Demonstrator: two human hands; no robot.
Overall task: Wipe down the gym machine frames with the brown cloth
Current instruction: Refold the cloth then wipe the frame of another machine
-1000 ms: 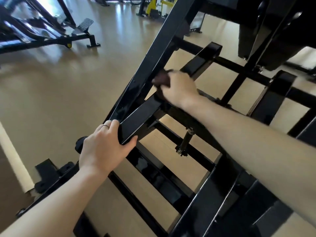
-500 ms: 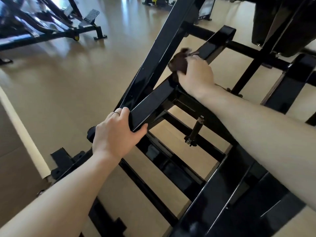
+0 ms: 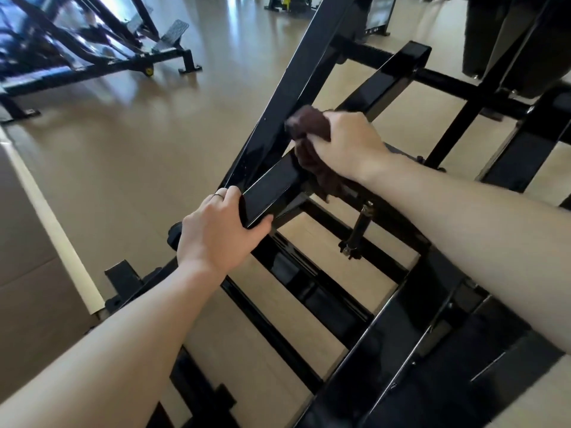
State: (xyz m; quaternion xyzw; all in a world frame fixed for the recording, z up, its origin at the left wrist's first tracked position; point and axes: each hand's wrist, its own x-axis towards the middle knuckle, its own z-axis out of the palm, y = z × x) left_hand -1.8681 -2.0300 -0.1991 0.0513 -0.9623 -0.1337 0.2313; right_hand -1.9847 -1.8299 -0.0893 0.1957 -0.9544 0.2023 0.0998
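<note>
Tan gym floor (image 3: 129, 156) carries one black machine frame (image 3: 296, 84) in the foreground and one further machine (image 3: 92, 60) at upper left. Two hands are visible. The left hand (image 3: 216, 233) grips the lower end of a flat crossbar (image 3: 268, 193). The right hand (image 3: 346, 143) clutches one brown cloth (image 3: 309, 131), pressing it against the crossbar beside the diagonal beam. Compared with half a second ago, the cloth sits slightly lower on the bar; the left hand's grip is unchanged.

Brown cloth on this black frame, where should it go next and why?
Probably slide the brown cloth down the short bar toward the left hand, since the right hand presses it at the bar's upper end.
</note>
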